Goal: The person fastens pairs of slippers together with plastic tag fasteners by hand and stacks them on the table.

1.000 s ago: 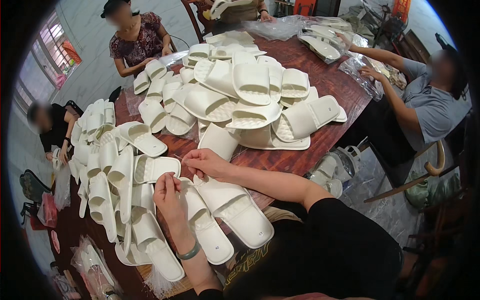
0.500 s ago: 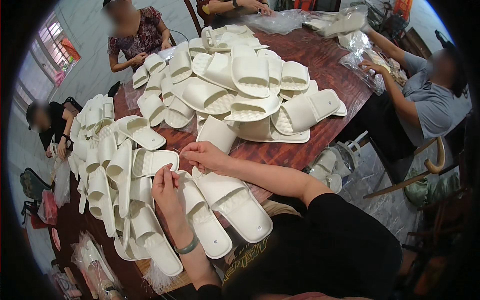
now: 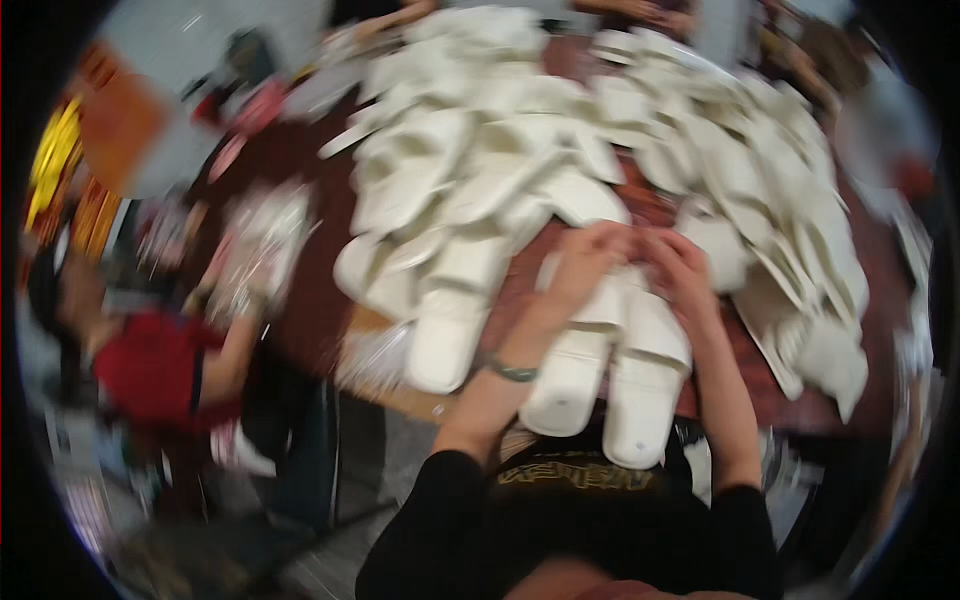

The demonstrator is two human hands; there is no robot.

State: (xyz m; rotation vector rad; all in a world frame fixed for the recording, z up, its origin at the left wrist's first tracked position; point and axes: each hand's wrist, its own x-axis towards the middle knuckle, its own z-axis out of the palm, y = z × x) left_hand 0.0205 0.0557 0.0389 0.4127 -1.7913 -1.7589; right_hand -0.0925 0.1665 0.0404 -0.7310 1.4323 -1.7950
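A pair of white open-toed slippers lies side by side before me, the left slipper (image 3: 567, 378) and the right slipper (image 3: 645, 385), with their heel ends toward my body. Over their far ends my left hand (image 3: 588, 262) and my right hand (image 3: 685, 268) meet, fingers bent and pressed together. Whatever is between the fingertips is too blurred and small to make out. A bracelet (image 3: 512, 371) circles my left wrist. Beyond my hands spreads a heap of white slippers (image 3: 480, 155), and another heap of slippers (image 3: 765, 190) lies to the right.
On the dark red table (image 3: 318, 235), clear plastic (image 3: 378, 358) lies over cardboard at the near edge. To the left, a person in red (image 3: 150, 360) handles a clear bag (image 3: 258, 250) of slippers. Other people sit along the far side. Much is smeared by motion.
My view has swung to the left, bringing the person in red into sight. My hands, apart before, now touch at the fingertips. The slipper pair still lies below them.
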